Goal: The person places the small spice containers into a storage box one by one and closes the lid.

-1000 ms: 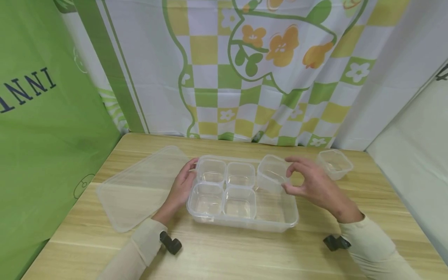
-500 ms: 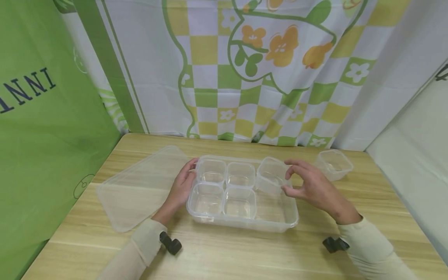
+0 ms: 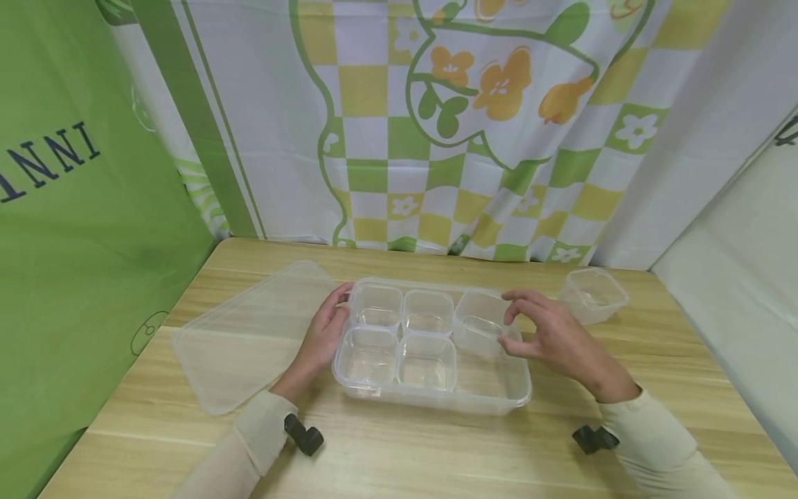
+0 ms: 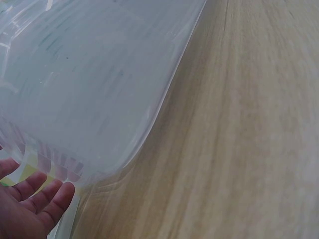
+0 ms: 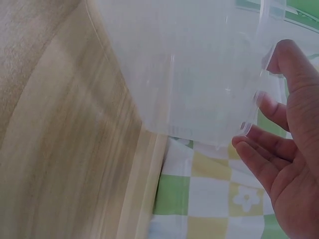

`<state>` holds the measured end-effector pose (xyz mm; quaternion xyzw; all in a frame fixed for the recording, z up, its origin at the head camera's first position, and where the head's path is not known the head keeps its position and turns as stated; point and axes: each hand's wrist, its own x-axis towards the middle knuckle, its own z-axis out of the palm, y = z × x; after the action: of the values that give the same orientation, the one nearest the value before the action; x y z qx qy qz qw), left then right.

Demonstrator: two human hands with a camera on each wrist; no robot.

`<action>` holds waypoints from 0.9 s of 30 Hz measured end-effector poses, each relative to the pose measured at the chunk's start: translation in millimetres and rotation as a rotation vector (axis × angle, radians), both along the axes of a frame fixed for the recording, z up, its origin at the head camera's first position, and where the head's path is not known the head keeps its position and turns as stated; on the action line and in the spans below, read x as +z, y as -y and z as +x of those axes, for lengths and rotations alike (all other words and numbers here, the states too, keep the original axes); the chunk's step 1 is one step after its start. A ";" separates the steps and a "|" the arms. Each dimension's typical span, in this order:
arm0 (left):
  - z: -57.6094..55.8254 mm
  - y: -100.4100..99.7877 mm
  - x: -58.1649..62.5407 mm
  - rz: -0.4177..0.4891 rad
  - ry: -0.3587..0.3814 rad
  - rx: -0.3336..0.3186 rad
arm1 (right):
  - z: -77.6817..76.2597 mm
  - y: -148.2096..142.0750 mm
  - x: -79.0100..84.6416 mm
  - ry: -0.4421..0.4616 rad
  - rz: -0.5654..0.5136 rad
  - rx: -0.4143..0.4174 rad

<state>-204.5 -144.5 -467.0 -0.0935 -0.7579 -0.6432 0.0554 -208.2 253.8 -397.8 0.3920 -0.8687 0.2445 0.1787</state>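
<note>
A large clear plastic box lies on the table, with several small square containers in its left and middle parts. At its back right corner, another small clear container sits slightly askew inside. My right hand pinches that container's right side between thumb and curled fingers; the right wrist view has the fingertips against clear plastic. My left hand rests against the box's left wall. In the left wrist view its fingers look nearly straight and touch the wall near a corner.
A flat translucent lid lies on the table left of the box, partly behind my left forearm. One more small container stands at the back right, behind my right hand. A patterned curtain hangs along the table's back edge.
My right hand has lowered the small container further into the large box's back right corner, moving slightly down and left. The left hand and the box have stayed in place.
</note>
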 end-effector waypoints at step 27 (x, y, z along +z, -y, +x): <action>0.7 -1.1 0.9 -0.008 -0.014 0.006 | -1.9 -2.7 -4.7 0.000 0.046 0.016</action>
<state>-203.8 -143.4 -466.1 -0.0962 -0.7604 -0.6392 0.0623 -210.1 256.5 -402.4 0.4030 -0.8709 0.2258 0.1677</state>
